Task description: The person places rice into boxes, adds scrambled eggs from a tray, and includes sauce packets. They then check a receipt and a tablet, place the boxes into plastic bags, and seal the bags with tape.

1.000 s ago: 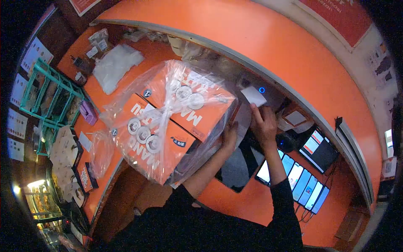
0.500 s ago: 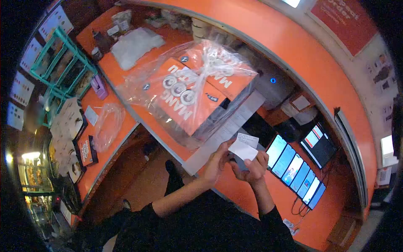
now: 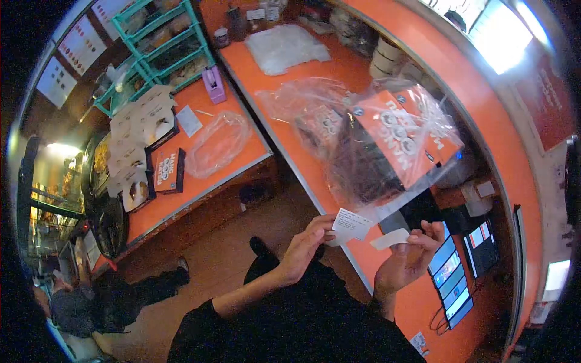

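Observation:
Between the fingers of my left hand point(image 3: 306, 249) is a printed slip point(image 3: 352, 225), its text facing up. My right hand point(image 3: 409, 260) pinches a small blank white paper point(image 3: 390, 239) at its right end. The two papers are apart, with a narrow gap between them. Just beyond my hands, on the orange counter, lie orange boxes point(image 3: 402, 136) inside a clear plastic bag.
Several phones point(image 3: 449, 272) lie in a row on the right counter, near a black tablet point(image 3: 482, 248). At left are open cartons point(image 3: 136, 136), a purple dispenser point(image 3: 213, 85), teal racks point(image 3: 163, 39) and a plastic bag point(image 3: 219, 145). Another person point(image 3: 91, 305) is at the lower left.
My hands have moved apart, and the papers that overlapped are now separate, one in each hand. The view has shifted left, bringing the other person into sight.

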A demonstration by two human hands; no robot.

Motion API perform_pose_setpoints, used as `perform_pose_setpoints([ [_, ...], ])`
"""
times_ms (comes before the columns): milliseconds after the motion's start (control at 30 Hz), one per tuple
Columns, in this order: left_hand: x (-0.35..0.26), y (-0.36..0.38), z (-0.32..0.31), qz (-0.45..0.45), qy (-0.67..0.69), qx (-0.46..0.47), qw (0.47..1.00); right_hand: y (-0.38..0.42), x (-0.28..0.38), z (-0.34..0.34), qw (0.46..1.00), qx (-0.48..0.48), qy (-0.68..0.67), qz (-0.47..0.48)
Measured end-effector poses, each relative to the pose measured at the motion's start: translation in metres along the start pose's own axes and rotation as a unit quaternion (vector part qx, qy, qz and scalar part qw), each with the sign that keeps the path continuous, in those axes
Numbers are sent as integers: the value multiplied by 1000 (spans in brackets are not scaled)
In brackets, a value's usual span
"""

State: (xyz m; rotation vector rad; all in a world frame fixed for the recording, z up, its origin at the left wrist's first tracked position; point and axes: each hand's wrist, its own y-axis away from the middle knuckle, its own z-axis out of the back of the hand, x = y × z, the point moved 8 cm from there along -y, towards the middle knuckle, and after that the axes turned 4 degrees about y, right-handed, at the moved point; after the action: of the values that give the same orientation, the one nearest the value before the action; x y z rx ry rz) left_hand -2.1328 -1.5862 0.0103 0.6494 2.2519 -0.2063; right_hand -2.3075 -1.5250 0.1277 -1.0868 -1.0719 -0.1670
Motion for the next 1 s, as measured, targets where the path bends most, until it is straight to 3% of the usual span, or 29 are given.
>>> perform_pose_setpoints([
  [133, -46, 20, 51, -27, -14, -68, 997, 8, 12, -81, 985, 115, -128, -5],
  [200, -74, 32, 89, -56, -22, -116, 991, 22, 16, -130, 984, 157, -89, -2],
  [267, -93, 50, 143, -63, -48, -224, 971, 43, 14, -179, 974, 194, -119, -21],
  [333, -114, 71, 201, -130, -46, -279, 950, 71, -14, -234, 958, 241, -110, -115],
  [400, -120, 109, 276, -163, 32, -380, 910, 93, -13, -291, 945, 296, -113, -84],
  [467, -148, 148, 317, -241, 52, -474, 846, 136, -33, -359, 870, 430, -177, -163],
  [533, -158, 173, 357, -277, 37, -480, 832, 166, -34, -408, 839, 490, -173, -162],
  [600, -177, 194, 391, -298, -250, -557, 734, 186, -27, -451, 827, 501, -214, -136],
  [633, -180, 191, 412, -270, -353, -559, 700, 195, -23, -470, 816, 506, -236, -150],
  [667, -187, 187, 429, -274, -348, -567, 694, 202, -20, -486, 804, 511, -255, -164],
  [733, -220, 159, 428, -271, -570, -534, 563, 213, -17, -516, 777, 537, -280, -173],
  [767, -229, 149, 438, -274, -566, -544, 556, 216, -18, -531, 774, 554, -264, -157],
  [867, -256, 95, 439, -219, -705, -516, 436, 221, -33, -574, 771, 571, -246, -139],
  [933, -269, 70, 463, -37, -636, -579, 508, 218, -46, -595, 768, 558, -252, -186],
  [1000, -282, 51, 483, -29, -606, -612, 507, 208, -54, -611, 760, 570, -255, -179],
])
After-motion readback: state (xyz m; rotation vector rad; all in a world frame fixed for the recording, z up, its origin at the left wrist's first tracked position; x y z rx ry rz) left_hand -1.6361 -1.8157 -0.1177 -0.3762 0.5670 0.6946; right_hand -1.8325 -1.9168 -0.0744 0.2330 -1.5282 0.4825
